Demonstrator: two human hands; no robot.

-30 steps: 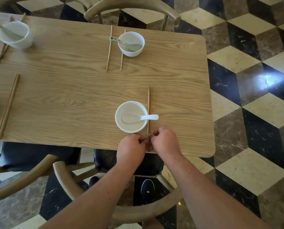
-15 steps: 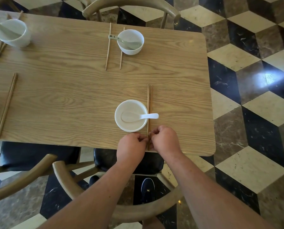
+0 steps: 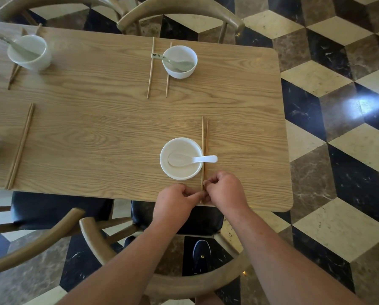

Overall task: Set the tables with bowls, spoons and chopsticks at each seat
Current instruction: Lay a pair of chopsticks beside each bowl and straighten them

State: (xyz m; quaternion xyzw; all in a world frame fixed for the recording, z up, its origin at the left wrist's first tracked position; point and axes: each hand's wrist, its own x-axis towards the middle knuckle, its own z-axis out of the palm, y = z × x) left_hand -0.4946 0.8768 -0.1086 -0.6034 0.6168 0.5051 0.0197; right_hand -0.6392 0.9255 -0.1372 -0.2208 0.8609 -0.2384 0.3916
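Observation:
A white bowl [image 3: 181,170] sits near the front edge of the wooden table [image 3: 109,126], with a white spoon [image 3: 203,159] lying in it, handle to the right. A pair of wooden chopsticks [image 3: 205,133] lies along the bowl's right side, under the spoon handle. My left hand [image 3: 176,202] and my right hand [image 3: 225,190] meet at the near ends of these chopsticks, fingers curled and pinching them at the table edge.
Another bowl with spoon [image 3: 179,61] and two chopsticks [image 3: 151,69] sit across the table. A third bowl [image 3: 30,51] stands far left; a chopstick pair [image 3: 21,146] lies at the left. Wooden chairs [image 3: 179,14] surround the table; my shoe [image 3: 201,256] shows below.
Both hands stay pinched at the near chopstick ends. The chopsticks, bowl and spoon hold their places.

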